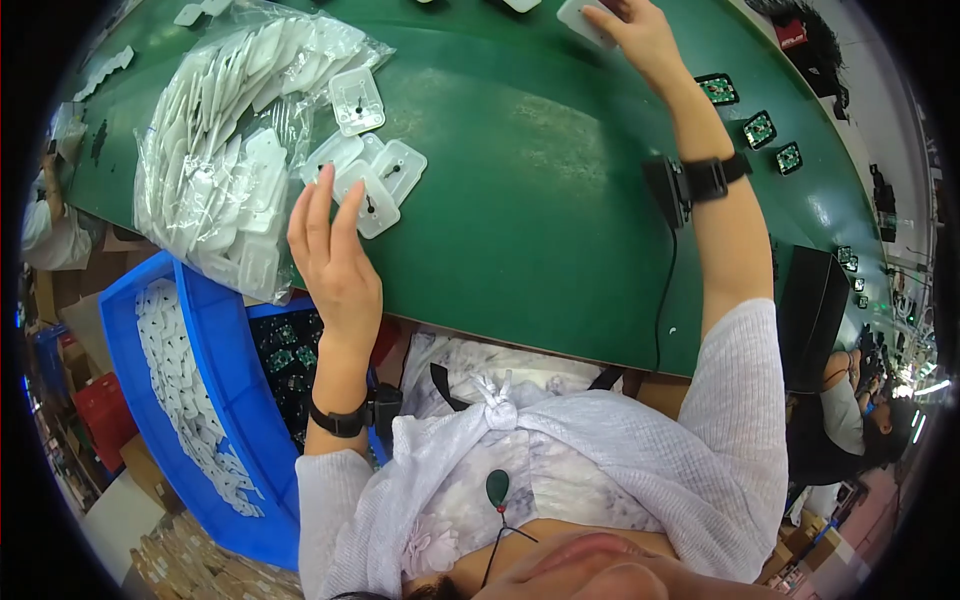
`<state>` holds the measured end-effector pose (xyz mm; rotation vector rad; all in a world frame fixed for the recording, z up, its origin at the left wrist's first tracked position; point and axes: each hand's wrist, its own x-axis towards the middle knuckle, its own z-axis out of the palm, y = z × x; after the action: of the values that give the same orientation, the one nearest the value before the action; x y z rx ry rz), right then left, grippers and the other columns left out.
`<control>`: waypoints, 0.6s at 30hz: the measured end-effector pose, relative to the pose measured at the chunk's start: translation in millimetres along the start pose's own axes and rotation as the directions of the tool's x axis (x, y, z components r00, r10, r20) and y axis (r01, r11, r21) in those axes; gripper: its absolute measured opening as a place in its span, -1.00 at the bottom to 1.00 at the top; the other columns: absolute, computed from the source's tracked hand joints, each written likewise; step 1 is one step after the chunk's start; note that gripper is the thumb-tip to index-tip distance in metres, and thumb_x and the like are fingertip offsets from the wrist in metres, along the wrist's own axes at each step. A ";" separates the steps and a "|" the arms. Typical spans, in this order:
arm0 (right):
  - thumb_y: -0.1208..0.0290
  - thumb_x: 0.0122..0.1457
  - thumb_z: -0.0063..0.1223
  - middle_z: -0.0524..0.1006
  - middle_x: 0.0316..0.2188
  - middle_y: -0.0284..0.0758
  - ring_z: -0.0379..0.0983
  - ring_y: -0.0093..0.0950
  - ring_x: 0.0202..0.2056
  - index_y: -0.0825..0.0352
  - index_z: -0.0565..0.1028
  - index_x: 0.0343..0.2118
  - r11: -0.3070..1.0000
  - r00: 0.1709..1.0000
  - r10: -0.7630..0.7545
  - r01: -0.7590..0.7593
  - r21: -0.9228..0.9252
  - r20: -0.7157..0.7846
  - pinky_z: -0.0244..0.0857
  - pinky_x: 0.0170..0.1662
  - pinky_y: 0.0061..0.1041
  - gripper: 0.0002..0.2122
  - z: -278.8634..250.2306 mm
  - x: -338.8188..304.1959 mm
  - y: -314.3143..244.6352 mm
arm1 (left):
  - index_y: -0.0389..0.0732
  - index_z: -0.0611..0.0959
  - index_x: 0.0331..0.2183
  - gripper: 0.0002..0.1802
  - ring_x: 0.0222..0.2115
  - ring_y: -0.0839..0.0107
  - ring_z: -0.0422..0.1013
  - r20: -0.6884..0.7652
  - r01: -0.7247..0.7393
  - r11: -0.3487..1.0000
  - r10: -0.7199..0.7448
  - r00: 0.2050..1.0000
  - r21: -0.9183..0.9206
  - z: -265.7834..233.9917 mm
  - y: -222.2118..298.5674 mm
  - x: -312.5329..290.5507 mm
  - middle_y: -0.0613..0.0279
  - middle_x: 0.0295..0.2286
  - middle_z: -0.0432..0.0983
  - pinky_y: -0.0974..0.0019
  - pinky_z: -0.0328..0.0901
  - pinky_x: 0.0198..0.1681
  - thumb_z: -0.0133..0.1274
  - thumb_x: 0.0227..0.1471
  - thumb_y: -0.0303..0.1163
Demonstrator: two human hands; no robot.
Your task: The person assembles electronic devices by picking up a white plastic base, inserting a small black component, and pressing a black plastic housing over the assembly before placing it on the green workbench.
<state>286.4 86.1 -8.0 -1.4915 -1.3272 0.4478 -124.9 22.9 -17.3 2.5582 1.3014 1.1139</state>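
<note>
At the far edge of the green table (520,250), my right hand (645,42) grips a white plastic cover (584,22) between thumb and fingers. My left hand (340,285) is open, its fingers spread over a small group of translucent white covers. Its fingertips reach the nearest cover (376,208); whether they press on it I cannot tell. Another cover (404,172) lies beside that one, with a small black piece at its middle. Just beyond lies a separate cover (357,100) with a similar black piece.
A clear plastic bag (215,190) full of stacked white covers lies left of my left hand. Below it stands a blue bin (235,400) with white parts. Small green circuit boards (760,130) line the right side. A black cable (662,300) hangs from my right wrist strap. Other people sit at both sides.
</note>
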 end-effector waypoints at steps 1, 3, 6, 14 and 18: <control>0.45 0.08 0.17 0.56 -0.31 -0.28 0.46 -0.56 -0.28 0.41 0.48 -0.15 0.994 0.994 0.105 -0.105 -0.016 0.024 0.36 -0.24 -0.58 -0.72 1.4 10.2 7.4 | -0.18 0.55 -0.06 -0.59 0.08 0.09 0.20 0.072 -0.027 1.000 0.027 0.997 0.003 -2.0 -1.7 -3.5 0.16 0.06 0.33 0.12 0.11 0.12 -0.06 0.01 -0.62; 0.43 0.07 0.18 0.57 -0.34 -0.29 0.47 -0.56 -0.32 0.41 0.49 -0.17 0.978 0.977 0.208 -0.207 -0.038 0.051 0.37 -0.27 -0.57 -0.73 8.7 21.5 8.7 | -0.16 0.55 -0.04 -0.55 0.14 0.12 0.16 0.140 -0.049 0.999 0.048 0.989 0.003 -5.4 -4.2 -4.9 0.22 0.10 0.32 0.12 0.09 0.14 -0.10 -0.01 -0.66; 0.31 0.09 0.16 0.59 -0.40 -0.30 0.47 -0.57 -0.39 0.40 0.56 -0.25 0.954 0.963 0.240 -0.210 -0.216 0.124 0.36 -0.33 -0.55 -0.74 16.6 32.1 10.0 | -0.09 0.56 -0.03 -0.48 0.20 0.23 0.11 0.286 -0.185 0.981 0.161 0.945 0.060 -9.6 -3.9 5.6 0.41 0.09 0.35 0.05 0.02 0.19 -0.14 -0.04 -0.69; 0.37 0.12 0.05 0.58 -0.36 -0.17 0.50 -0.38 -0.34 0.39 0.54 -0.24 0.944 0.999 -0.021 0.004 -0.329 -0.048 0.35 -0.24 -0.46 -0.78 -13.9 17.3 -14.9 | -0.11 0.54 -0.02 -0.51 0.13 0.27 0.22 0.333 -0.288 0.954 0.245 0.911 0.086 -17.8 -11.8 22.3 0.37 0.00 0.44 0.05 0.00 0.21 -0.14 0.00 -0.65; 0.40 0.10 0.00 0.54 -0.29 -0.13 0.48 -0.30 -0.35 0.33 0.55 -0.27 0.419 0.894 -0.428 0.323 -0.849 0.129 0.36 -0.23 -0.43 -0.82 -101.9 -9.3 -4.9 | -0.13 0.55 -0.03 -0.53 0.07 0.27 0.29 0.314 -0.324 0.944 0.288 0.905 0.067 -19.3 -14.7 29.7 0.30 -0.08 0.48 0.06 0.02 0.20 -0.12 0.00 -0.65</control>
<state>363.5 32.2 32.5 -1.8543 -1.8644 -0.7375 -135.6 48.9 8.7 2.9485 0.9414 0.6529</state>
